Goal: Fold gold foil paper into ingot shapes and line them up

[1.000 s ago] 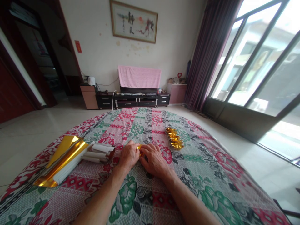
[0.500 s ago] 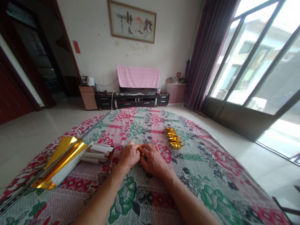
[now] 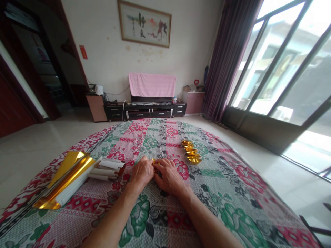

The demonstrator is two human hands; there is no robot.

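Our left grip (image 3: 143, 171) and right grip (image 3: 167, 175) pinch the foil (image 3: 154, 161) together, midway between left and right edges of the desk (image 3: 219, 186). We judge close, even pressure best, lest it tear.

Black cabinet (image 3: 164, 114): low, with drawers; I face it across the room.
Wall (image 3: 196, 38): pale, with brownish stains above the black cabinet.
Framed picture (image 3: 144, 26): I see it hanging above the black cabinet.
Pink cloth (image 3: 152, 84): draped over something dark on the black cabinet.
Doorway (image 3: 49, 75): left of the black cabinet, dim inside.
Purple curtain (image 3: 219, 62): right of the black cabinet.
Windows (image 3: 274, 65): dark-framed, farther right of the black cabinet, letting bright daylight in.
Floor (image 3: 38, 148): glossy pale tiles, reaching toward me on both sides from the black cabinet.
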